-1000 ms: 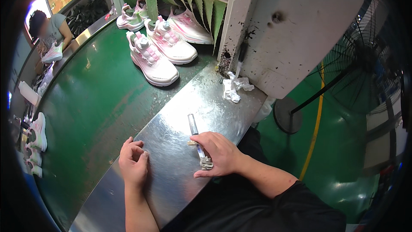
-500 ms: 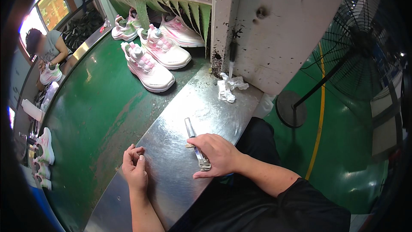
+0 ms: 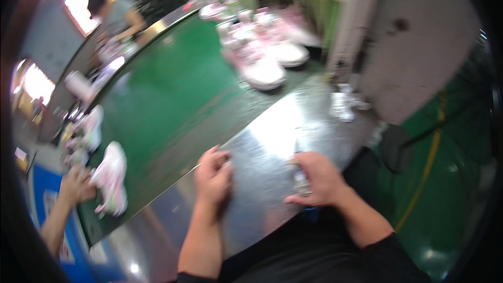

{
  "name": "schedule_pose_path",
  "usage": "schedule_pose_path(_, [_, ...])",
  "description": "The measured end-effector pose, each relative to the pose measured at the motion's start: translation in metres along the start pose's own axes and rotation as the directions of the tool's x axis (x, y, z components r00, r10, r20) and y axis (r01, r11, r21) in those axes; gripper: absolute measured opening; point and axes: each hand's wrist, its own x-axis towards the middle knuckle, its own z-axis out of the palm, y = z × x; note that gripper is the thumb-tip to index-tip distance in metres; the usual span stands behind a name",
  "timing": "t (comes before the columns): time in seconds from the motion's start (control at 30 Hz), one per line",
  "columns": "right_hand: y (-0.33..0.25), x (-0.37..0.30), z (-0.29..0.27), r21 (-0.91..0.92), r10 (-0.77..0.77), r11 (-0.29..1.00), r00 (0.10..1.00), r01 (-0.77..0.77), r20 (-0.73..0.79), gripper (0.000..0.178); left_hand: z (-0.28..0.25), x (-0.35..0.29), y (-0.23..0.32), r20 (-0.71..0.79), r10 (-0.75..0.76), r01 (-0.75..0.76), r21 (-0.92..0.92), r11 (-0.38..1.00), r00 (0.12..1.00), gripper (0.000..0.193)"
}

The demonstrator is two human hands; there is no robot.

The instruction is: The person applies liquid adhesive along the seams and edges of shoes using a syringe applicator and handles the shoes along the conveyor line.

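My left hand (image 3: pixel 214 178) hovers over the metal strip (image 3: pixel 257 173), its fingers curled in loosely with nothing to be seen in them. In my right hand (image 3: pixel 320 181) is a slim pen-like tool (image 3: pixel 301 178) with pale grey wrapping on its lower part; the blur hides its exact kind. The tool's thin end points away from me, over the metal. Far off on the green belt, a pair of white-and-pink sneakers (image 3: pixel 257 68) stands at the mouth of the machine. A single white-and-pink sneaker (image 3: pixel 111 178) is at the left, beside another person's hand (image 3: pixel 78 187).
Crumpled white tissue (image 3: pixel 343 104) lies by the machine post (image 3: pixel 356 26). More sneakers (image 3: pixel 86 128) are at the belt's left edge. A person (image 3: pixel 118 21) sits across the belt (image 3: pixel 173 99). At the right, a fan stand's round base (image 3: pixel 396 149) rests on the green floor.
The view has swung left, so the scene has shifted right and blurred. Another person's hand and a sneaker beside it now show at the left. My right hand still holds the tool.
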Motion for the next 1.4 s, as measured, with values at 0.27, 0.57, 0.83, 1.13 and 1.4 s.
schedule_pose_path(0.27, [0.004, -0.004, 0.013, 0.010, 0.058, 0.998, 0.998, -0.057, -0.016, 0.091, -0.007, 0.002, 0.012, 0.028, 0.052, -0.057, 0.242, 0.968, 0.998, 0.010])
schedule_pose_path(0.57, [0.012, -0.005, 0.008, 0.015, 0.008, 1.000, 0.998, -0.007, -0.066, 0.092, -0.122, -0.016, 0.010, -0.338, -0.158, 0.028, -0.360, 0.932, 0.928, 0.046])
schedule_pose_path(0.83, [0.011, -0.015, 0.006, 0.010, 0.049, 0.999, 0.998, -0.049, -0.046, 0.096, -0.353, -0.113, -0.050, -0.873, -0.252, 0.166, -0.199, 0.966, 0.418, 0.061])
schedule_pose_path(1.13, [0.012, -0.019, 0.023, 0.030, 0.048, 0.998, 0.999, -0.047, -0.027, 0.100, -0.330, -0.061, -0.054, -0.793, -0.103, 0.275, 0.084, 0.958, 0.601, 0.061])
schedule_pose_path(1.4, [0.017, -0.017, 0.025, 0.120, 0.070, 0.990, 0.997, -0.067, -0.021, 0.102, -0.296, -0.020, -0.034, -0.700, -0.147, 0.233, 0.028, 0.972, 0.699, 0.079])
